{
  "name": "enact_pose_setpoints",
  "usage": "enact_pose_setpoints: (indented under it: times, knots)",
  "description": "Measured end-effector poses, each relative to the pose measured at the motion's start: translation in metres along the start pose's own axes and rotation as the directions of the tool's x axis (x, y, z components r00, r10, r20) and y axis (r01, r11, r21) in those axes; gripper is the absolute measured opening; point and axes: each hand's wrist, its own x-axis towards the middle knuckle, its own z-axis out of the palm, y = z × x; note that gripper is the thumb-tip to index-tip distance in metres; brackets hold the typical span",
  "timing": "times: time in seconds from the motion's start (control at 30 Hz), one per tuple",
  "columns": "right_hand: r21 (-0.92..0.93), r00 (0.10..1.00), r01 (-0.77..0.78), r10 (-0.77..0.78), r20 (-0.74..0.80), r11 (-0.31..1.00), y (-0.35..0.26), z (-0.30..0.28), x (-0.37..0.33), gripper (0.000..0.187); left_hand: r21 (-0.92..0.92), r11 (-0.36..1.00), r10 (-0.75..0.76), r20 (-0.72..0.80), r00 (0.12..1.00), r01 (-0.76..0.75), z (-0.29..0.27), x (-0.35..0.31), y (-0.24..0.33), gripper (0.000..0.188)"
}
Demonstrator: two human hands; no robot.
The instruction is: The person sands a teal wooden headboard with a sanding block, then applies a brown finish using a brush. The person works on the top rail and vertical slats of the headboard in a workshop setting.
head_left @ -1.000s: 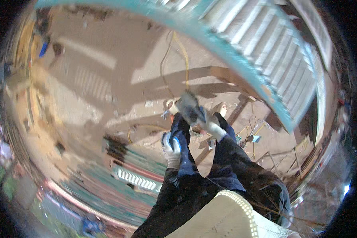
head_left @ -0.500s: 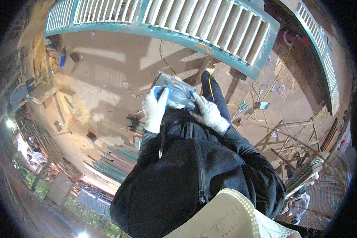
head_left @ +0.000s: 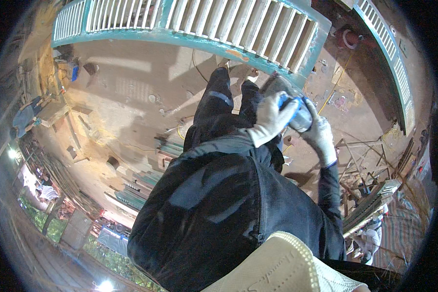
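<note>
A grey hand-held power tool that looks like a belt sander [head_left: 303, 119] is between my two white-gloved hands. My left hand [head_left: 269, 117] is closed round its near left side, and my right hand [head_left: 320, 135] grips its rear right end. Blue patches show on the glove fingers. The sander's far end reaches the lower edge of a long teal louvred shutter [head_left: 258, 62] with pale slats; whether it touches cannot be made out. A bare orange-brown patch [head_left: 237, 55] marks the shutter's frame.
Another louvred panel [head_left: 390, 54] stands at the far right. A yellow cord [head_left: 337, 83] runs over the floor on that side. Thin wooden frames [head_left: 359, 158] lie to the right, and stacked teal slats [head_left: 131, 195] to the left. A wooden block [head_left: 53, 113] sits further left.
Both hands have carried the sander from in front of my body to the right and up to the shutter's edge. It has turned, and my body has shifted with it.
</note>
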Motion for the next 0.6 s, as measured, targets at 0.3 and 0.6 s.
enact_pose_setpoints:
  times: [0.3,0.6]
  knots:
    - [-0.159,0.991,0.044,-0.024,0.129,0.986,-0.057,0.0,0.082,0.071,0.025,0.984,-0.163,-0.247,0.955,0.174,-0.024,0.057,-0.047,0.023]
    - [-0.006,0.952,0.302,-0.302,-0.052,0.953,-0.17,0.061,0.16,0.062,-0.411,0.892,-0.345,-0.35,0.871,0.188,-0.178,0.115,-0.056,0.014]
